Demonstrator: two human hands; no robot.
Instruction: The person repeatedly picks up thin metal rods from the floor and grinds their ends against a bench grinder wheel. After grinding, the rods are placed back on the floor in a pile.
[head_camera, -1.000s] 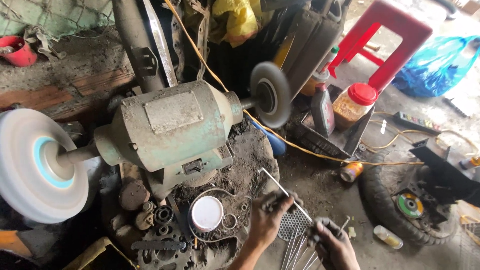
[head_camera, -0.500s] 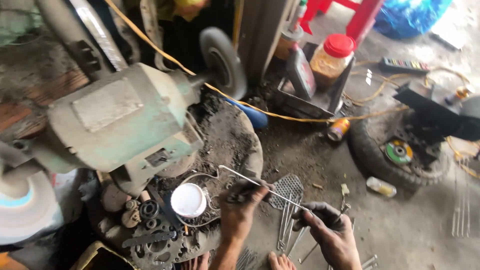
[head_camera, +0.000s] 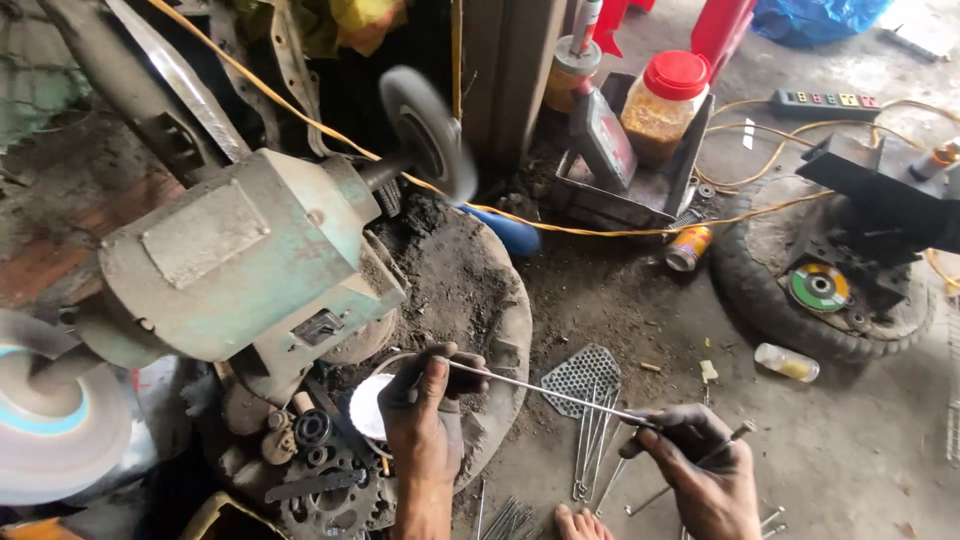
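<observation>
Head view: red-lidded jar (head_camera: 668, 105) above both hands' (head_camera: 425, 410) thin rod (head_camera: 540, 392).

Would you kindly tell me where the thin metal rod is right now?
In the head view, the thin metal rod spans low centre between the left hand and right hand, above the perforated metal plate.

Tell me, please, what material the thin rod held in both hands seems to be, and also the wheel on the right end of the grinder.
The thin rod, held between the left hand and the right hand, looks like bare metal, probably steel: grey, slim, with a bright glint. The wheel on the green grinder looks grey and matte, perhaps abrasive stone or cloth; blur hides its texture.
</observation>
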